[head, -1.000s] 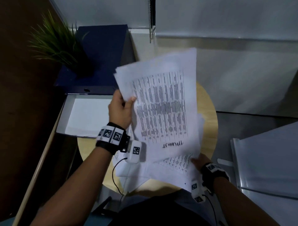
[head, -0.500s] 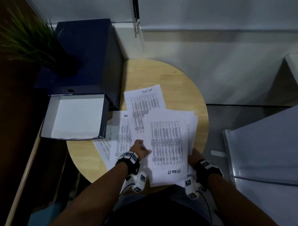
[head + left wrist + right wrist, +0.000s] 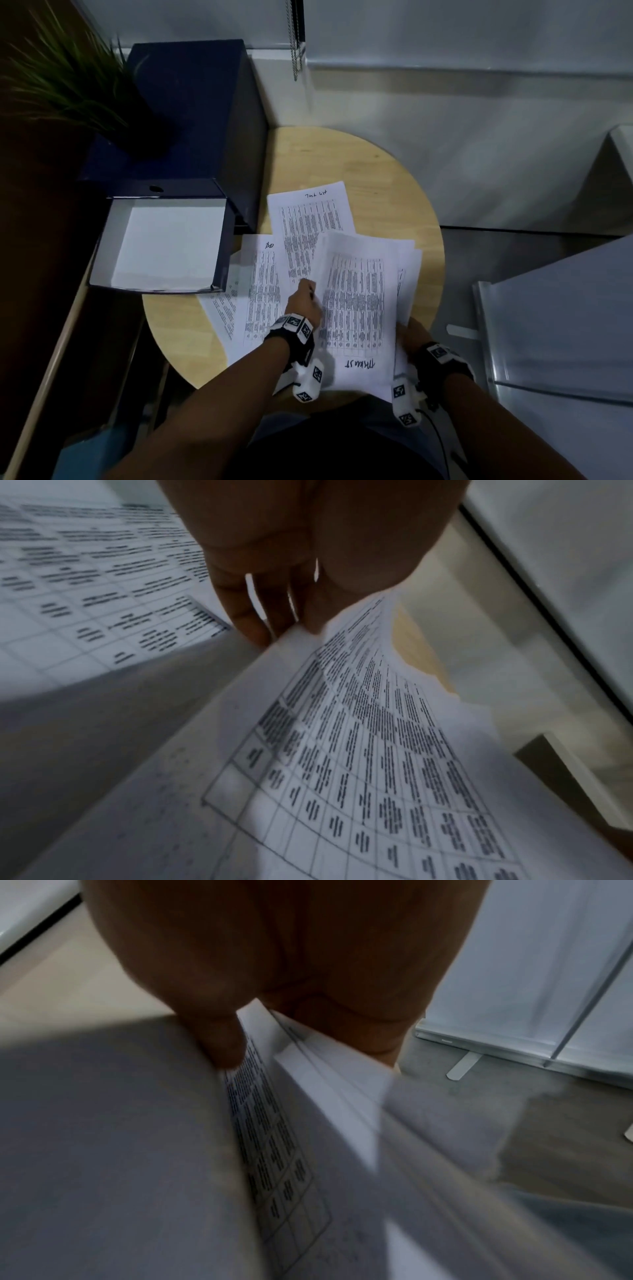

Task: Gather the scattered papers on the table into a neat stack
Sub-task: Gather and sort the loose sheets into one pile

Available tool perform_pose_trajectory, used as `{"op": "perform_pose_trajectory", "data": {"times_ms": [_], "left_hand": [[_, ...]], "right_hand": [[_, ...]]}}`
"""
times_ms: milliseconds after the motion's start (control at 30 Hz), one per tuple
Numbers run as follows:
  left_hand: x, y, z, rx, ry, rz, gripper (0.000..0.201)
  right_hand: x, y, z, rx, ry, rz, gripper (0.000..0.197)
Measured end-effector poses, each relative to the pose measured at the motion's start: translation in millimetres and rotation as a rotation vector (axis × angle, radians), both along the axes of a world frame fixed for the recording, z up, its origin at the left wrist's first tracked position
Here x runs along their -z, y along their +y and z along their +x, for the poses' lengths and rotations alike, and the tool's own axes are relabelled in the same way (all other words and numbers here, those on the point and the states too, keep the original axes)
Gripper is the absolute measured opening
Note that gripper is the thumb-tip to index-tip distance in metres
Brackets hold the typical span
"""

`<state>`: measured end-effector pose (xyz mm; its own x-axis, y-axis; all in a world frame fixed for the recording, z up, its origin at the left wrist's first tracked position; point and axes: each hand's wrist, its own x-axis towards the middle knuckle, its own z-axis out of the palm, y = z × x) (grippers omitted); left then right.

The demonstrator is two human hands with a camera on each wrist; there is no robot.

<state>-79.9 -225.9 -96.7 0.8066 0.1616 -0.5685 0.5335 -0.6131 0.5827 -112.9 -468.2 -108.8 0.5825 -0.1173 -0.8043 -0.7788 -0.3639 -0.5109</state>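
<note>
On the round wooden table [image 3: 346,157], a bundle of printed sheets [image 3: 356,301] lies low at the front right. My left hand [image 3: 306,291] pinches its left edge; in the left wrist view the fingers [image 3: 253,615] sit under that edge of the bundle [image 3: 359,750]. At the bundle's near right corner my right hand [image 3: 407,329] holds several sheets; the right wrist view has its thumb [image 3: 219,1042] on top of the fanned sheets [image 3: 308,1096]. Three loose sheets lie apart: one behind [image 3: 305,219], one to the left [image 3: 262,291], one at the far left [image 3: 221,308].
An open dark-blue box with a white inside [image 3: 164,246] overhangs the table's left edge. Behind it stands a dark-blue cabinet [image 3: 191,113] with a plant [image 3: 68,78]. A white panel [image 3: 561,325] leans at the right. Bare wood shows at the table's far side.
A second ago both hands held the bundle raised in front of me. It has come down onto the table's front right; three loose sheets now show beside it.
</note>
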Motion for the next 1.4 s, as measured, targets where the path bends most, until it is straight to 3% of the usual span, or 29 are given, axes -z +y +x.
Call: {"op": "perform_pose_trajectory", "data": {"times_ms": [133, 233, 333, 400, 500, 600, 700, 833, 1067, 1167, 1400], "left_hand": [[-1.8, 22.3, 7.8, -0.104, -0.125, 0.045, 0.028], [3.6, 30.1, 11.9, -0.081, -0.120, 0.030, 0.035], [6.8, 14.4, 10.9, 0.028, -0.126, -0.127, 0.041], [5.1, 9.6, 9.1, 0.140, -0.122, -0.078, 0.035], [2.6, 24.1, 11.2, 0.008, -0.129, -0.020, 0.025], [8.8, 49.7, 18.6, -0.152, -0.047, 0.107, 0.026], [4.2, 59.3, 22.8, -0.181, 0.083, 0.103, 0.003], [2.7, 52.6, 28.1, -0.134, 0.124, 0.036, 0.019], [-20.3, 46.1, 35.3, -0.118, -0.093, 0.203, 0.021], [-46.1, 54.0, 40.5, -0.141, -0.213, 0.196, 0.026], [-125.7, 87.2, 50.2, -0.240, -0.452, 0.255, 0.015]], "right_hand": [[11.5, -6.1, -1.5, 0.287, 0.102, 0.091, 0.078], [3.6, -3.2, -1.1, 0.106, -0.024, 0.060, 0.065], [10.7, -4.2, -3.6, -0.035, -0.057, 0.022, 0.081], [15.2, -6.2, -3.7, -0.136, -0.066, -0.031, 0.074], [11.6, -6.9, -1.9, -0.212, -0.077, -0.119, 0.047], [16.3, -9.7, -3.3, -0.227, -0.078, -0.158, 0.042], [18.1, -9.9, -3.9, -0.221, -0.064, -0.166, 0.040], [19.9, -9.7, -3.7, -0.229, -0.047, -0.165, 0.038], [16.1, -11.1, -1.6, -0.188, -0.024, -0.190, 0.042], [14.4, -11.3, -1.4, -0.193, -0.009, -0.209, 0.044], [9.6, -6.5, -1.0, -0.159, 0.006, -0.250, 0.040]]}}
